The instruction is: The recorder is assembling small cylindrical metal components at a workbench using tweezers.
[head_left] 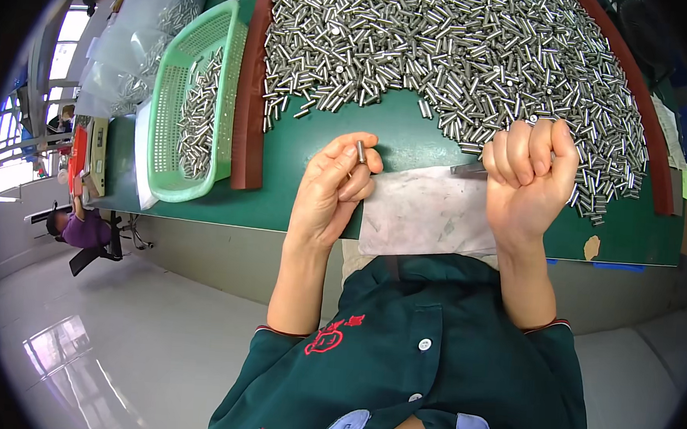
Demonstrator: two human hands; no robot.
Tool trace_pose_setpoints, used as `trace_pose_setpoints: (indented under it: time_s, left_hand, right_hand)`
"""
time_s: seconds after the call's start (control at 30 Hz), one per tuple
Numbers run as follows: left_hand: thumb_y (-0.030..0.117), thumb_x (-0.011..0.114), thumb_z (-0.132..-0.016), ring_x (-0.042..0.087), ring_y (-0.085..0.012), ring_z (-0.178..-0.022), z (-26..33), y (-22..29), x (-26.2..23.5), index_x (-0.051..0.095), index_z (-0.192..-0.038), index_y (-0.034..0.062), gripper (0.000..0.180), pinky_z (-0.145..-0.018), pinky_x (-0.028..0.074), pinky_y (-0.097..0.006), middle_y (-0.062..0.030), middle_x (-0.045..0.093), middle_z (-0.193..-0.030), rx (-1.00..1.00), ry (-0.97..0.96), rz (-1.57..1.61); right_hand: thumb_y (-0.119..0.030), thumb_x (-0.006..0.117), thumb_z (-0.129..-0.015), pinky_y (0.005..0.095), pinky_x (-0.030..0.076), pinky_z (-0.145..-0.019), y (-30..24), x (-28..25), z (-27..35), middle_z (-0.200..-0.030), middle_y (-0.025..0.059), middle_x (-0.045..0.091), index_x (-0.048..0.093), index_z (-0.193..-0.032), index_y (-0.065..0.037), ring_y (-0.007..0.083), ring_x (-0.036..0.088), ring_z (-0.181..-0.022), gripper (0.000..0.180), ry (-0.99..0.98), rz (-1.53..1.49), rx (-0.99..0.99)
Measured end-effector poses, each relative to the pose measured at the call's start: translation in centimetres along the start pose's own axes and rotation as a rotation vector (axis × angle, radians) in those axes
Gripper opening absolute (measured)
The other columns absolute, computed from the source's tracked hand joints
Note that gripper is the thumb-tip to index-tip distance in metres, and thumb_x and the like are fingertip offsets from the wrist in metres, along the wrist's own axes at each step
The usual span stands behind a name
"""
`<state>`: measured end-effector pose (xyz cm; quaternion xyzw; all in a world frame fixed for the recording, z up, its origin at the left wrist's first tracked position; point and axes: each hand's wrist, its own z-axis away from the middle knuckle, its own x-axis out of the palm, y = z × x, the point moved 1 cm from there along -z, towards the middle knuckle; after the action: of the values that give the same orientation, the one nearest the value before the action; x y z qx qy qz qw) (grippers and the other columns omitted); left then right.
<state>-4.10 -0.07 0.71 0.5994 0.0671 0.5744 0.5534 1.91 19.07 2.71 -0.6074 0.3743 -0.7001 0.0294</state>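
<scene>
Counted two bare hands (336, 175) (531, 175), one held pin (361, 153), one green basket (165, 125), two dark-red rails (250, 114) (657, 155), one stained cloth (430, 212); piled pins (448, 48) were too many to count.

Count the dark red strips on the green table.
2: one strip between the green basket and the metal pins, the other strip along the pins' right side. Others may lie out of view.

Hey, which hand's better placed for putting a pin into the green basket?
Probably the left hand: it pinches a metal pin and is nearer the green basket. The right hand is curled near the pile.
</scene>
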Motion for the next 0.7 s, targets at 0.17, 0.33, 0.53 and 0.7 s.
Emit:
trace_pose_setpoints:
  time_s: [0.17,0.33,0.53,0.7]
  left_hand:
    - [0.016,0.049,-0.086,0.031,-0.004,-0.048,-1.4,1.4,0.2,0.052,-0.08,0.0024,0.016,-0.045,0.026,-0.018,-0.0012,0.048,-0.067,0.121,0.132,-0.258]
    - [0.005,0.067,-0.065,0.034,-0.0091,-0.043,-4.6,2.8,0.6,0.058,-0.078,0.0009,0.016,-0.042,0.029,-0.025,-0.0019,0.034,-0.048,0.499,0.323,-1.434]
    - [0.004,0.066,-0.066,0.037,-0.0156,-0.042,-5.4,1.9,0.6,0.057,-0.075,0.0013,0.013,-0.043,0.033,-0.028,-0.0051,0.039,-0.049,0.584,0.253,-1.57]
    - [0.004,0.06,-0.075,0.037,-0.0031,-0.052,-4.9,1.5,0.3,0.057,-0.081,-0.0037,0.01,-0.046,0.032,-0.019,0.0034,0.041,-0.056,0.394,0.141,-1.099]
  right_hand:
    - [-0.023,0.028,-0.09,0.0229,0.016,-0.038,0.0,0.1,0.0,-0.043,-0.0033,0.023,0.026,-0.053,-0.014,0.0071,0.015,-0.039,0.039,-0.025,0.019,0.021]
    - [-0.025,0.027,-0.09,0.0227,0.017,-0.039,0.1,0.1,-0.1,-0.043,-0.0025,0.025,0.027,-0.053,-0.013,0.0067,0.015,-0.039,0.039,-0.014,0.015,0.042]
    - [-0.024,0.028,-0.09,0.0225,0.017,-0.038,-0.1,0.3,0.0,-0.043,-0.0033,0.024,0.026,-0.053,-0.014,0.0067,0.015,-0.038,0.039,0.01,0.023,0.046]
    - [-0.024,0.027,-0.091,0.0224,0.017,-0.038,0.1,0.1,0.0,-0.043,-0.0034,0.024,0.026,-0.053,-0.014,0.0066,0.015,-0.038,0.039,-0.003,0.024,0.055]
